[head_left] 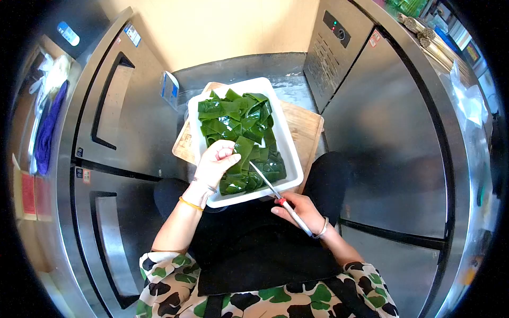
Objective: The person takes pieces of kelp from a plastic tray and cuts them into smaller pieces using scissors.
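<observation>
My left hand (216, 160) pinches a flat, dark green kelp piece (243, 148) between thumb and fingers, over the near left part of a white tray (289, 143). Several glossy cut kelp pieces (228, 114) lie heaped in that tray. In my right hand (301, 210), by the tray's near right corner, is a long, slim, pale tool (265, 180) with a red band where I grip it. Its thin end points up and left, close to the held kelp piece; whether they touch I cannot tell. The tool's exact kind is unclear.
Under the tray is a wooden board (303, 124). Steel refrigerator cabinets stand close on the left (130, 98) and right (389, 122). Bundled thin sticks (432, 42) and a clear plastic bag (466, 100) lie on the right cabinet. A purple cloth (49, 130) hangs at far left.
</observation>
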Available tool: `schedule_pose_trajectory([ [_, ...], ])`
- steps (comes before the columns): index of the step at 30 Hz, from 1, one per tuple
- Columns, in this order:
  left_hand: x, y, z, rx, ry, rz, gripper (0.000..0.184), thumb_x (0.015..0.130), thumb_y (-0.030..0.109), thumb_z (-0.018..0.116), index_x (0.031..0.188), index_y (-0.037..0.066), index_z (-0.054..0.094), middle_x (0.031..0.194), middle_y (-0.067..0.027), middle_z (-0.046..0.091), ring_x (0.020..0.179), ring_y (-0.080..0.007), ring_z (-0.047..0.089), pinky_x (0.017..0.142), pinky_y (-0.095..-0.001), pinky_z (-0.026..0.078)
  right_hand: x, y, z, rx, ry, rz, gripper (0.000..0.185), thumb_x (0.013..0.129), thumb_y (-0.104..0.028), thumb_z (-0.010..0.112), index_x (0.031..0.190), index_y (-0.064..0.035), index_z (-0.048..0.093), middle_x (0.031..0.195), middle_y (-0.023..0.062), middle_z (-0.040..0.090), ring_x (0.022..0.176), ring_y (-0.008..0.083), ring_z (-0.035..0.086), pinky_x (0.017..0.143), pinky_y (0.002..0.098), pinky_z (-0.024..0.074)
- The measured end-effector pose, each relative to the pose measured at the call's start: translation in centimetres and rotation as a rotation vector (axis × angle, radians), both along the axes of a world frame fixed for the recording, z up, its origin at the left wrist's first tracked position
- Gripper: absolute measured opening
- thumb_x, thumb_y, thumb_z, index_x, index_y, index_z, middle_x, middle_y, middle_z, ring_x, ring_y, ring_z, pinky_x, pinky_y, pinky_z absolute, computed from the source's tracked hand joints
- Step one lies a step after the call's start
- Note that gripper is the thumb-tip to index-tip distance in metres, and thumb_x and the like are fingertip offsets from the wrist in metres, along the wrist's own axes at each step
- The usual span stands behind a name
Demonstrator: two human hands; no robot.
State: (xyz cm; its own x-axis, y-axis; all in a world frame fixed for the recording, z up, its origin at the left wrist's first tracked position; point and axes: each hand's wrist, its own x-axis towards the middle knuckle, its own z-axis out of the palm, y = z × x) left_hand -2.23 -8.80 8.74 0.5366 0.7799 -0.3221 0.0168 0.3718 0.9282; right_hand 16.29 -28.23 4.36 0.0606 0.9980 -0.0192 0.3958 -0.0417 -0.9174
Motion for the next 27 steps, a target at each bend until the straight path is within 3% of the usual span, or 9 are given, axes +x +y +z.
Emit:
schedule_pose_trajectory([
  [1,-0.2,-0.1,-0.2,-0.053,-0.026,0.001,0.019,0.086,-0.001,0.065,0.103,0.004,0.062,0.094,0.0,0.064,0.085,-0.0085,0.059,0.078,-0.0212,0.048,-0.2,0.0,0.0,-0.001,-0.007,-0.001,0.035,0.083,-0.035,0.072,0.091,-0.0028,0.06,0.069,0.014,0.057,0.059,0.0212,0.056,0.058,0.0329,0.0461],
  [5,-0.6,-0.6,-1.0,0.181,0.172,-0.111,0.023,0.085,0.0,0.065,0.107,0.006,0.064,0.091,0.0021,0.055,0.085,-0.0072,0.054,0.076,-0.02,0.045,-1.0,-0.1,-0.1,-0.07,0.076,-0.006,0.037,0.084,-0.039,0.071,0.089,-0.0032,0.061,0.065,0.0127,0.057,0.056,0.0196,0.055,0.057,0.0327,0.0466],
  [7,-0.8,-0.6,-1.4,0.338,0.099,-0.246,0.032,0.085,-0.004,0.061,0.115,0.006,0.063,0.095,0.0,0.052,0.088,-0.0064,0.051,0.077,-0.0197,0.044,-1.4,0.0,0.0,-0.1,0.098,-0.018,0.038,0.084,-0.04,0.071,0.088,-0.0033,0.062,0.065,0.0123,0.058,0.056,0.0188,0.055,0.057,0.0325,0.0468],
  [8,-1.0,-0.8,-1.4,0.267,0.126,-0.289,0.042,0.083,-0.01,0.056,0.121,0.007,0.061,0.098,-0.0014,0.048,0.088,-0.006,0.048,0.078,-0.0187,0.044,-1.6,0.1,0.1,-0.14,0.104,-0.009,0.038,0.084,-0.04,0.07,0.088,-0.0032,0.062,0.065,0.0123,0.058,0.057,0.0182,0.055,0.057,0.0323,0.0472],
  [11,-1.2,-1.1,-2.5,0.282,0.109,-0.31,0.045,0.082,-0.013,0.055,0.122,0.007,0.061,0.098,-0.0018,0.047,0.085,-0.0058,0.048,0.078,-0.0171,0.043,-2.1,0.1,-0.2,-0.205,0.131,-0.011,0.038,0.084,-0.041,0.07,0.088,-0.0032,0.063,0.065,0.0125,0.059,0.057,0.0179,0.056,0.058,0.0323,0.0476],
  [16,-1.7,-0.7,-4.4,0.291,0.167,-0.315,0.068,0.078,-0.014,0.06,0.139,0.011,0.042,0.099,-0.0038,0.046,0.076,-0.007,0.051,0.071,-0.0193,0.047,-2.5,0.3,-1.2,-0.188,0.133,-0.009,0.04,0.085,-0.042,0.069,0.089,-0.0033,0.063,0.064,0.0132,0.059,0.057,0.0202,0.058,0.057,0.033,0.0479],
  [19,-1.9,-0.4,-5.7,0.522,0.236,-0.379,0.082,0.076,-0.015,0.062,0.145,0.013,0.029,0.099,-0.0056,0.045,0.073,-0.008,0.053,0.069,-0.0216,0.05,-2.4,0.5,-1.2,-0.15,0.064,-0.009,0.041,0.084,-0.044,0.069,0.089,-0.0036,0.063,0.063,0.0138,0.059,0.055,0.0233,0.058,0.056,0.034,0.0477],
  [27,-1.1,-0.4,-2.9,0.587,0.338,-0.413,0.092,0.073,-0.019,0.06,0.149,0.014,0.02,0.098,-0.0071,0.043,0.071,-0.0099,0.052,0.067,-0.0229,0.05,-2.2,0.9,-1.3,-0.086,-0.064,0.007,0.042,0.084,-0.044,0.069,0.082,-0.003,0.059,0.06,0.0162,0.055,0.054,0.0302,0.058,0.052,0.0365,0.0461],
])
